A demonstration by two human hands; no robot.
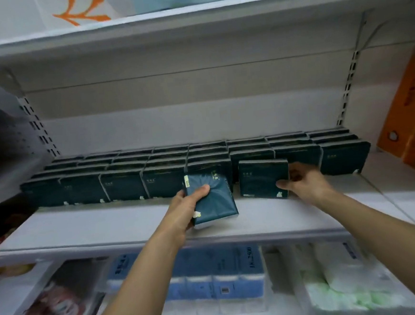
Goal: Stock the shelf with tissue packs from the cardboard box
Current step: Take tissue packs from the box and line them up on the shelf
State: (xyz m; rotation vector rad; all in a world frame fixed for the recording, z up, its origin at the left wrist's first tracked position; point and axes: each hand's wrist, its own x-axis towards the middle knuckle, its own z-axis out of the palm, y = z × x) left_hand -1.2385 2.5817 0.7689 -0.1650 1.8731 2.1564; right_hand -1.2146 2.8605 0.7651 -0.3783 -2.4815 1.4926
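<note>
Head view: left hand (180,209) fingers around tilted pack (213,199), right hand (303,184) pinching upright pack (263,181) near shelf (83,229) edge.

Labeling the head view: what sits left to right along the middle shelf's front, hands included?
Front row of dark teal packs → left hand gripping a tilted pack → upright pack → right hand holding its right edge → more teal packs → orange box.

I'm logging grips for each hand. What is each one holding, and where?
Left hand grips a tilted dark teal tissue pack by its left edge. Right hand holds an upright dark teal pack at its right edge.
</note>
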